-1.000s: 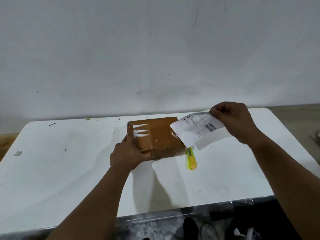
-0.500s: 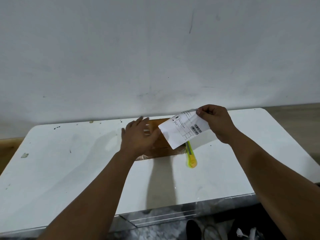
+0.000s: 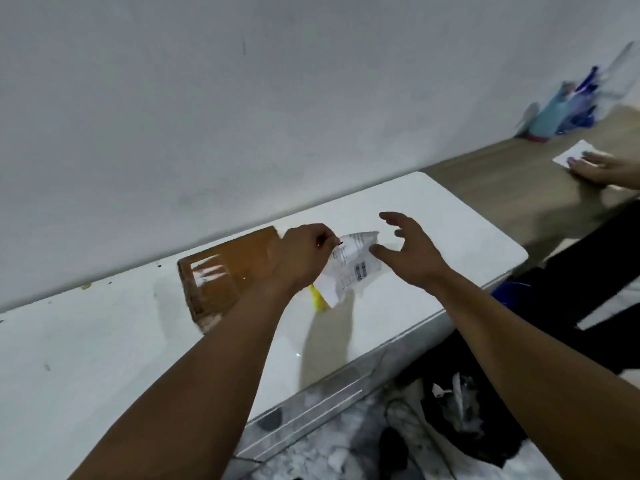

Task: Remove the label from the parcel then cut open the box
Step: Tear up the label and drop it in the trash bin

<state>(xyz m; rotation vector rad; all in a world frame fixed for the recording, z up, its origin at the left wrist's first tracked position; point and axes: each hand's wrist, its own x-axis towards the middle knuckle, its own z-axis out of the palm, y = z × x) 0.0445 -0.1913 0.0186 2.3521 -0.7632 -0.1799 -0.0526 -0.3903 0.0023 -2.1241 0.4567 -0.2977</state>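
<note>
Label off the box, pinched in your left hand.

Your left hand (image 3: 304,258) pinches the crumpled label (image 3: 353,268) at its top edge, above the table (image 3: 104,341). Your right hand (image 3: 412,254) hovers just beside it, fingers spread, holding nothing. A yellow cutter (image 3: 318,299) shows under the label. The box (image 3: 225,275) lies flat behind your left wrist.

Brown cardboard box (image 3: 228,275) wrapped in shiny clear tape, crinkled white paper label (image 3: 353,268), glossy yellow plastic knife (image 3: 319,299), smooth white table (image 3: 104,358) with scuffs, matt wall (image 3: 242,116).
</note>
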